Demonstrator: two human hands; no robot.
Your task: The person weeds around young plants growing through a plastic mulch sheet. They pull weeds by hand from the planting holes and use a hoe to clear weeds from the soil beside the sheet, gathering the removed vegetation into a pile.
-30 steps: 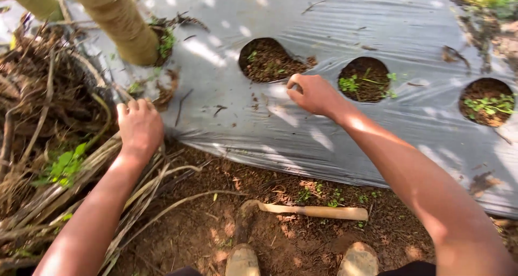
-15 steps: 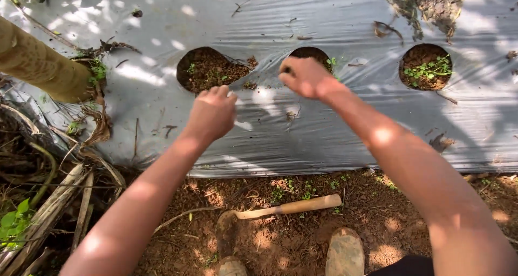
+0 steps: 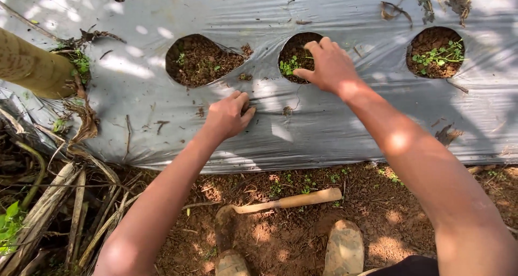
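A silver plastic mulch sheet (image 3: 334, 130) covers a raised bed, with round holes showing soil. My left hand (image 3: 229, 114) rests knuckles-down on the sheet just below and between the left hole (image 3: 197, 60) and the middle hole (image 3: 294, 57). My right hand (image 3: 329, 65) lies over the right edge of the middle hole, fingers spread, next to small green weeds (image 3: 288, 65) growing in it. A third hole (image 3: 437, 52) with green seedlings lies to the right. Neither hand holds anything I can see.
A small hoe with a wooden handle (image 3: 280, 202) lies on the red soil path in front of my muddy boots (image 3: 342, 249). A thick trunk (image 3: 29, 65) leans at the left, with dry stalks and roots (image 3: 59, 200) below it.
My left hand came from the dry stalks at the left to the sheet between the holes. My right hand moved onto the middle hole and spread its fingers.
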